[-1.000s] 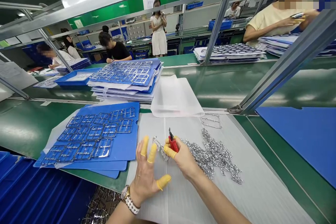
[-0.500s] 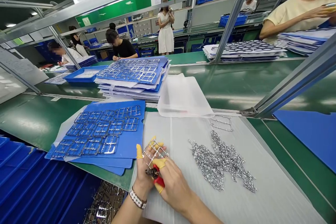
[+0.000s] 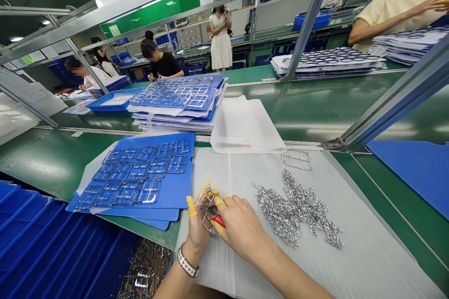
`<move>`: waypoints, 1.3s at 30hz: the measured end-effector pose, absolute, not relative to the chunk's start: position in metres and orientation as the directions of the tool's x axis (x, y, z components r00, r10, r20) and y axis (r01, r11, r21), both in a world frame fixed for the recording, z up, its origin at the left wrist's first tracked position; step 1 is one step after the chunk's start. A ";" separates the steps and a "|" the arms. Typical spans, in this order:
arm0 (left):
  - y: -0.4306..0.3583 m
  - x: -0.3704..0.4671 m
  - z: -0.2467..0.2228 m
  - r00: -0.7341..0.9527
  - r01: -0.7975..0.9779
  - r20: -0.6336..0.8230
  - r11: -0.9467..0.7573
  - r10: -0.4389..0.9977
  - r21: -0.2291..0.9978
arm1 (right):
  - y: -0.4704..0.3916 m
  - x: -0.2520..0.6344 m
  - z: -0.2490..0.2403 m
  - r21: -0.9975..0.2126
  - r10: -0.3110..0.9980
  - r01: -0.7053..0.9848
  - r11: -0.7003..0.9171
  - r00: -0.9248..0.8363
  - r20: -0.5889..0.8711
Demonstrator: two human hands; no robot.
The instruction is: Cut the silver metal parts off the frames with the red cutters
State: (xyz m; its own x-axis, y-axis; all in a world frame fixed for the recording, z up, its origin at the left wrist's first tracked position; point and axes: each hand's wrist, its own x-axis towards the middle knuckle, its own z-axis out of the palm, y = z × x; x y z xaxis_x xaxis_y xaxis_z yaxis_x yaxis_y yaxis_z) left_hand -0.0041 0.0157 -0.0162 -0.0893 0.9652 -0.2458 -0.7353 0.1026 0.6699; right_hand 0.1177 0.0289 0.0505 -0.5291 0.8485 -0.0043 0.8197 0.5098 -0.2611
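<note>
My left hand (image 3: pixel 197 229), with yellow finger cots on its fingertips, is closed around a silver metal frame (image 3: pixel 206 191) with crossbars, held tilted. In my right hand (image 3: pixel 242 222), also with yellow finger cots, is a pair of red-handled pliers (image 3: pixel 218 220). Their dark head lies against the frame inside my left palm; my fingers hide most of the handles. Right of my hands, a pile of small twisted silver pieces (image 3: pixel 280 215) rests on the whitish sheet (image 3: pixel 242 261). Farther back on that sheet lies a single silver frame (image 3: pixel 296 159).
Several similar frames lie in rows on a blue board (image 3: pixel 175 191) to the left. Behind stands a stack of boards (image 3: pixel 175 121) with more frames. Frame pieces fill a bin (image 3: pixel 147 266) below the table edge. A metal post (image 3: pixel 396 88) slants at right. Co-workers sit or stand beyond.
My left hand has turned the frame more upright. My right hand has moved up and to the right, bringing the pliers' head from the frame's lower edge to its inner part.
</note>
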 end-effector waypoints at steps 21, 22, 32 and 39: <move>0.014 -0.001 -0.019 -0.119 -0.649 -0.178 0.059 0.977 0.758 | 0.025 0.119 0.060 -0.191 0.853 0.846 0.497 -0.517 -0.069; 0.013 -0.001 -0.019 -0.115 -0.647 -0.185 0.068 0.976 0.760 | 0.025 0.121 0.060 -0.187 0.855 0.849 0.494 -0.514 -0.075; 0.011 0.000 -0.009 -0.022 -0.685 -0.279 0.189 0.960 0.703 | 0.042 0.135 0.056 -0.160 0.903 0.893 0.420 -0.429 -0.022; 0.011 0.002 -0.009 -0.015 -0.662 -0.247 0.175 0.969 0.729 | 0.042 0.134 0.050 -0.179 0.903 0.888 0.424 -0.429 0.012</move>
State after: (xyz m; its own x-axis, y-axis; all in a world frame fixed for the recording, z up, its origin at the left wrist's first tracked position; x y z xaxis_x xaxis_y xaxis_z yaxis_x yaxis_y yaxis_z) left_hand 0.0017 0.0111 -0.0093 -0.0154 0.9688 -0.2472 -0.6620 0.1754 0.7287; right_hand 0.1337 0.0417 0.0503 -0.4289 0.9033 0.0120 0.8878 0.4239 -0.1791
